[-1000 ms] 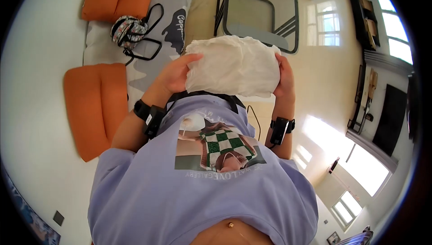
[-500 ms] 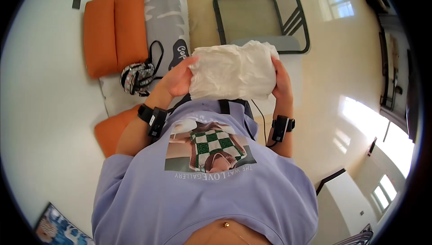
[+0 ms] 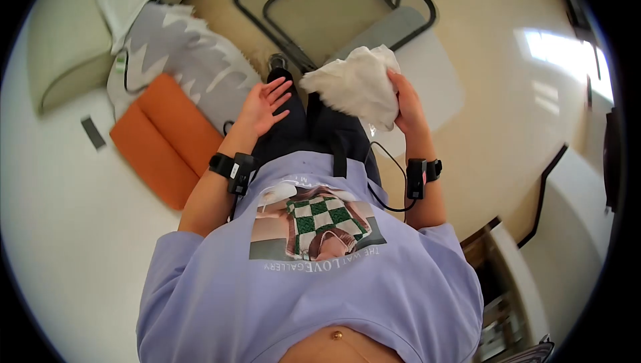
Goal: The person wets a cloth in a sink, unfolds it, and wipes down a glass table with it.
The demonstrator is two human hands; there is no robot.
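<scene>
Grey-green padded upholstery (image 3: 70, 49) rounds off the far left of the room, beside a wrinkled cover (image 3: 200, 69) with a jagged grey-and-white pattern. An orange cushion (image 3: 167, 143) overlaps that cover, its smooth, leather-like faces divided by a long seam into two plump halves. Next comes the left hand (image 3: 266, 106), fingers loosely spread, holding nothing and apart from the white cloth (image 3: 354, 86) just to its right. A black box (image 3: 242, 173) is strapped to that wrist, presumably so it cannot slide. The cloth, thin, soft and crumpled, is held in the air by the right hand (image 3: 408, 106), whose thumb and fingers close on its right edge; gripping only there seems to leave the rest free to sag into uneven folds with a ragged left border. Behind it, a dark tubular frame (image 3: 431, 19) with rounded corners surrounds a flat grey panel (image 3: 380, 36), near a smooth, pale surface (image 3: 441, 89). Farther right, glossy beige floor (image 3: 494, 29) mirrors window light.
</scene>
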